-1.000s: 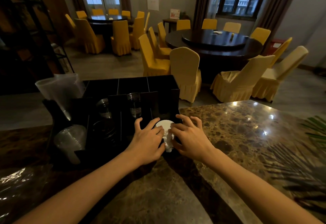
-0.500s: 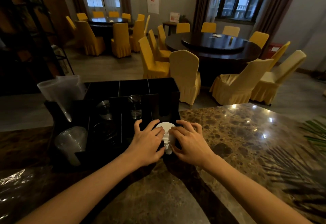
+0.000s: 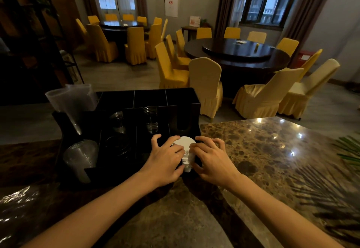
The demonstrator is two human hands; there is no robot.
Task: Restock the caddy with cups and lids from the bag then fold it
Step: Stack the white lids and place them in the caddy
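A black compartmented caddy (image 3: 148, 96) stands on the marble counter. A stack of white lids (image 3: 186, 143) sits in its front right slot. My left hand (image 3: 165, 159) and my right hand (image 3: 211, 158) press on that stack from either side, fingers curled over it. Clear cups (image 3: 151, 120) stand in a middle slot, another clear cup (image 3: 117, 120) is to their left, and clear lids (image 3: 116, 146) lie in a front slot. Clear cup stacks (image 3: 80, 158) lean in the left end. A crumpled clear plastic bag (image 3: 17, 199) lies at the counter's left.
The brown marble counter (image 3: 263, 150) stretches right of the caddy. A green plant frond (image 3: 348, 148) reaches in at the right edge. Beyond the counter are round dark tables and several yellow-covered chairs (image 3: 205, 84).
Both hands stay on the white lid stack, shifting slightly; the stack sits a bit lower in its slot. The camera tilted a little.
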